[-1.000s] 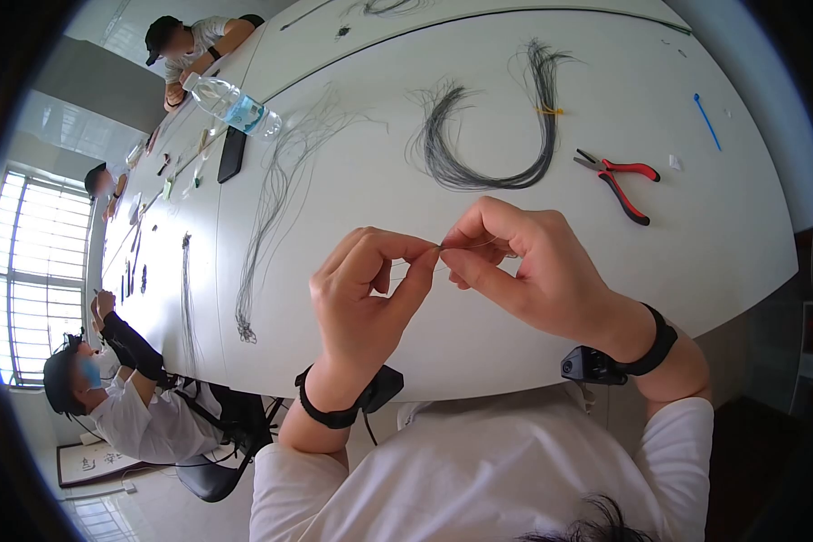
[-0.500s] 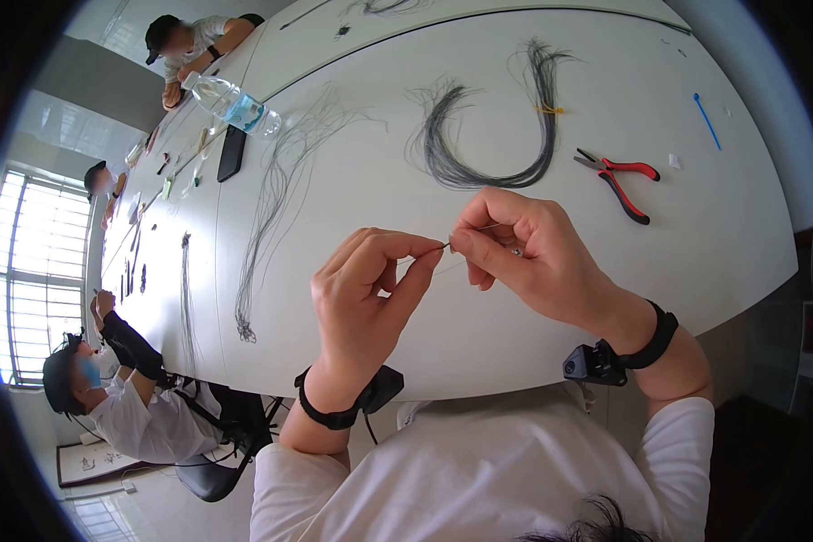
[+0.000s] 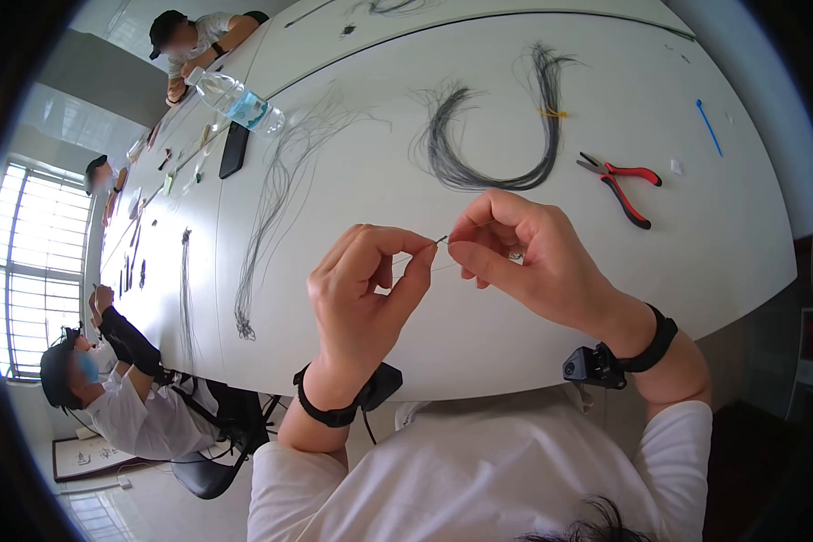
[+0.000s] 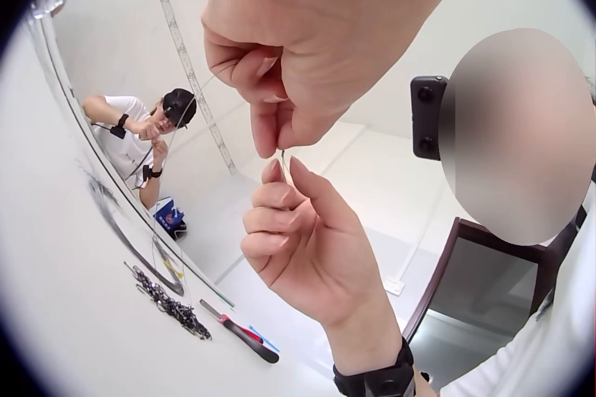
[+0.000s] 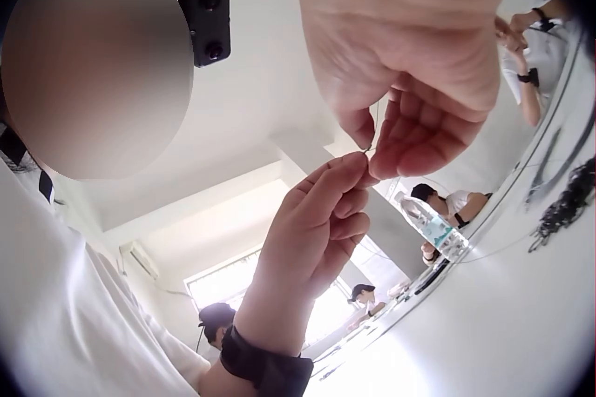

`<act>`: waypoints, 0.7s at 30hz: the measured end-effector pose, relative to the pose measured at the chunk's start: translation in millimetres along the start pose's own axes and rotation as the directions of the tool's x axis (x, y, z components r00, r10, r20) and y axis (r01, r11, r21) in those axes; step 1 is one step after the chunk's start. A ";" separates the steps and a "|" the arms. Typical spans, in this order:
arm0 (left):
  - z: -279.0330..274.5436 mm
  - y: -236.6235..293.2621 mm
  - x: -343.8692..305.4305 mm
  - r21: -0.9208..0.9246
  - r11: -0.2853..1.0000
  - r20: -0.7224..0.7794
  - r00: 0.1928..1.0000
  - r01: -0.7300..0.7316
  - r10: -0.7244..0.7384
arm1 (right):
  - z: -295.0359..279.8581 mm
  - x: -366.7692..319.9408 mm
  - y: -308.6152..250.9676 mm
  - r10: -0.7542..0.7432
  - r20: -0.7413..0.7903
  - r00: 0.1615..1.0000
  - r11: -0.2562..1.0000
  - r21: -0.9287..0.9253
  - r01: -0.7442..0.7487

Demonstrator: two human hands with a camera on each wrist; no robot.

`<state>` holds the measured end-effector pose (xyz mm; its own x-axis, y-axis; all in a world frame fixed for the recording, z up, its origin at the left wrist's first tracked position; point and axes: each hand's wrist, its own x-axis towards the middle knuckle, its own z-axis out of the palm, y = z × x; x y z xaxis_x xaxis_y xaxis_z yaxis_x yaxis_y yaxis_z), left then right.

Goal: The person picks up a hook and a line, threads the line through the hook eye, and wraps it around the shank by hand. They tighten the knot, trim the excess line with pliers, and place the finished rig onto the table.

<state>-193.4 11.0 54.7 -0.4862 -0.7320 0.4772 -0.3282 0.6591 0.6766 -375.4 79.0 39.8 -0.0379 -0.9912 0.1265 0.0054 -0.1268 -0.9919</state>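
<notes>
In front of the person's chest, both hands meet above the white table (image 3: 352,172). The left hand (image 3: 357,285) pinches a tiny dark piece (image 3: 441,240) between thumb and index finger, its end poking out towards the right. Just beside it, the right hand (image 3: 528,253) pinches a thin strand (image 4: 285,161) with thumb and index fingertip, other fingers curled. A narrow gap parts the two hands' fingertips in the head view. Beyond them lies a U-shaped bundle of dark strands (image 3: 492,172), with a yellow tie (image 3: 556,114) near one end.
Red-handled pliers (image 3: 628,185) and a blue stick (image 3: 709,128) lie to the right. To the left are loose strands (image 3: 260,226), a phone (image 3: 234,149) and a water bottle (image 3: 235,101). A dark tangled pile (image 4: 168,301) shows in the left wrist view. Other people sit around the table.
The fingertips, together a second ago, have drawn slightly apart. The right hand shifted a little up and right, then slightly back; the dark piece now shows between the hands.
</notes>
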 end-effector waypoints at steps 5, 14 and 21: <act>-1.9 -1.9 1.4 0.055 0.998 -0.022 0.999 -0.023 0.024 | 3.1 -4.1 -3.3 -0.026 0.008 1.000 0.971 -0.239 0.027; -1.7 0.0 3.1 0.158 0.982 0.113 0.990 -0.105 0.088 | -1.6 1.3 0.5 -0.616 0.168 0.769 0.523 -0.643 0.560; -5.1 3.6 3.2 0.019 0.996 0.221 0.972 -0.082 0.076 | -13.6 5.1 -2.4 -0.599 0.108 0.794 0.609 -0.583 0.538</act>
<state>-192.0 10.2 61.5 -0.6765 -0.6238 0.3914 -0.3027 0.7201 0.6244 -389.2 74.7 42.7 0.0743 -0.7149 0.6953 -0.5993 -0.5893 -0.5419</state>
